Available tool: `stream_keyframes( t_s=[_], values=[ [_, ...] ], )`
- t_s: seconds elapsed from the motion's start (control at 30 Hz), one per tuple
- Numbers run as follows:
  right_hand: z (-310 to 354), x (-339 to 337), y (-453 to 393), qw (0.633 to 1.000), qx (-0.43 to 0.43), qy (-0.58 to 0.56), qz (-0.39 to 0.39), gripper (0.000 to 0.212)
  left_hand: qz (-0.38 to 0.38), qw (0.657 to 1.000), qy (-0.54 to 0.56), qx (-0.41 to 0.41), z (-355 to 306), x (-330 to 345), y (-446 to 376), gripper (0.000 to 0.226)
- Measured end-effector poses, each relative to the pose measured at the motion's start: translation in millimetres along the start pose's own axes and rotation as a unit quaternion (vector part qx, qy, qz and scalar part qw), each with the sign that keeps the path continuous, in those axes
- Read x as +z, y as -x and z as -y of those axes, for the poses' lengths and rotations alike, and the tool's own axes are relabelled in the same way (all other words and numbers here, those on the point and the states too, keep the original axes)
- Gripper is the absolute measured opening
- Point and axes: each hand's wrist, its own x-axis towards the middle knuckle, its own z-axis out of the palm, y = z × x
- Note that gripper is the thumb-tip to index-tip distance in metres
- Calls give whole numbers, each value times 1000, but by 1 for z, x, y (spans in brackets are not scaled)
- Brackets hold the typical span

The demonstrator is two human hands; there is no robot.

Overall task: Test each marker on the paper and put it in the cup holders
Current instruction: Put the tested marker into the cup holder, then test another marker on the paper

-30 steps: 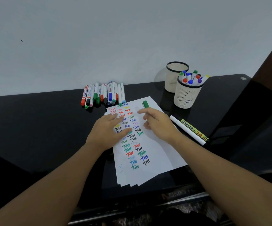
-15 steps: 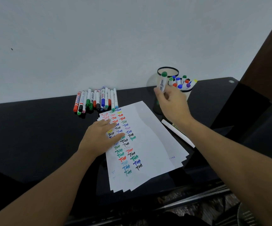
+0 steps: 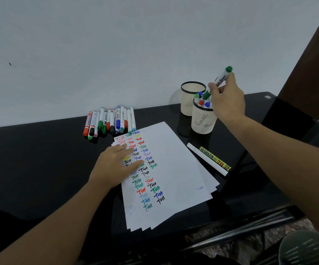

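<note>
1. Right hand (image 3: 226, 100) is pinched around a green marker (image 3: 221, 77), white barrel, green at both ends. It's tilted, lower end right over the front cup holder (image 3: 202, 121), upper end sticking up past the knuckles.
2. That front cup already has a bunch of markers standing in it: blue, red and green ends poking out. The back cup holder (image 3: 190, 100) sits just behind it, touching or nearly so; can't tell what's inside.
3. Left hand (image 3: 114, 165) is flat, fingers spread, pressing down on the paper (image 3: 174, 165), not gripping anything.
4. The paper is a fanned stack of sheets on the black table (image 3: 40, 159), top one covered in columns of "Test" in lots of colours.
5. A row of markers (image 3: 110, 121) lies by the wall, just past the paper's top corner.
6. Two more lie right of the paper: a white marker (image 3: 206, 158) and a yellow marker (image 3: 215, 158), side by side.
</note>
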Motion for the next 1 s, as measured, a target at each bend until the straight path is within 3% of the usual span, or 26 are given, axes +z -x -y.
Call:
stream_keyframes(
  t_s=[0.1, 0.2, 0.6, 0.77, 0.9, 1.0],
  values=[
    [-5, 2, -2, 995, 0, 90, 39, 34, 3, 1000, -2, 1, 0, 0, 0, 75],
    [-8, 2, -5, 993, 30, 95, 59, 47, 8, 1000, 0, 2, 1, -1, -1, 81],
    [-7, 11, -10, 967, 41, 222, 118, 54, 11, 1000, -8, 7, 1, -2, 0, 97],
    [-6, 10, 1, 984, 13, 169, 53, 49, 9, 1000, 13, 2, 0, -4, 1, 96],
    [3, 12, 23, 987, -95, 114, -66, 31, -14, 999, 41, -17, -1, -2, 2, 82],
    [16, 26, 50, 978, -178, 79, -69, 19, -35, 998, 53, -21, -1, 0, 3, 74]
  ],
)
